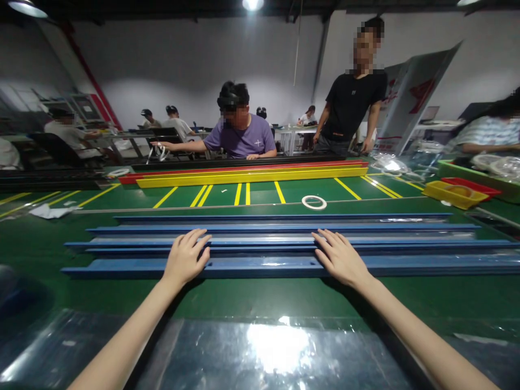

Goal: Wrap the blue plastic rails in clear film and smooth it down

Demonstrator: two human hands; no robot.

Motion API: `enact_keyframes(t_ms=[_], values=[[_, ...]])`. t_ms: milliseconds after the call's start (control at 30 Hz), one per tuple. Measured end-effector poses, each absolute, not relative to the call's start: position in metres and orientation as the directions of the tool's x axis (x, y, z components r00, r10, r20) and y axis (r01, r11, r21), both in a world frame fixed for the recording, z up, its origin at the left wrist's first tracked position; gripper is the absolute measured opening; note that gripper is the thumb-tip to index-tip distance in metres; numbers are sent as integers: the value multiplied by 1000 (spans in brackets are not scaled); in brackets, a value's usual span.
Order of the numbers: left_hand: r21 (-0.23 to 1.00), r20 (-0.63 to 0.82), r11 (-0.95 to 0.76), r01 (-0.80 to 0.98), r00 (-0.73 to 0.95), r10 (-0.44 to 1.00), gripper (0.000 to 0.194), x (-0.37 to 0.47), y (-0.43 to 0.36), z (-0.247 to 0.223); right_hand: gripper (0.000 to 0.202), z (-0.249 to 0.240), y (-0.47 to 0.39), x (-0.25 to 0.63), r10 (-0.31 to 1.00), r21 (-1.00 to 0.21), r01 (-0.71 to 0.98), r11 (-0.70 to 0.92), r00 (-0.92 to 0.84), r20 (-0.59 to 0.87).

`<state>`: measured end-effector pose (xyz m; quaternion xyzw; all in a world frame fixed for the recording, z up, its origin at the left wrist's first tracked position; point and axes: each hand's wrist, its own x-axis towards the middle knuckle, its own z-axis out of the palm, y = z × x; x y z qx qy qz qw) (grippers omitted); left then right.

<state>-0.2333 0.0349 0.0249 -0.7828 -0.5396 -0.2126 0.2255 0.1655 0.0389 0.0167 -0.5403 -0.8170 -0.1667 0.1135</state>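
Several long blue channels (260, 265) lie side by side across the green table (252, 300). My left hand (187, 255) rests over the blue channels left of centre, palm down, with its fingers spread and pointing away from me. Right of centre, my right hand (339, 254) lies over the same channels, its fingers also stretched and apart. Neither hand is wrapped round anything. Clear plastic film (211, 352) with a bright reflection covers the near part of the table.
Beyond the channels lie a white ring (314, 202), a yellow channel (252, 176) and a red one. A yellow tray (453, 196) sits at the right, crumpled white plastic (54, 211) at the left. One person sits across the table; another stands behind.
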Motion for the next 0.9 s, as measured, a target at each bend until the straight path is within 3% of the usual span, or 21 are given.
enact_keyframes(t_ms=[233,567,900], values=[[-34,436,-253,967,243,867,40,-236,53,24,49,16,54,167,868,77,927,366,-370,333],[-47,423,-179,983,182,888,37,-238,65,28,49,21,73,156,937,57,960,273,-279,210],[-36,388,-111,993,116,914,39,-247,84,28,48,24,92,143,951,53,968,245,-251,182]])
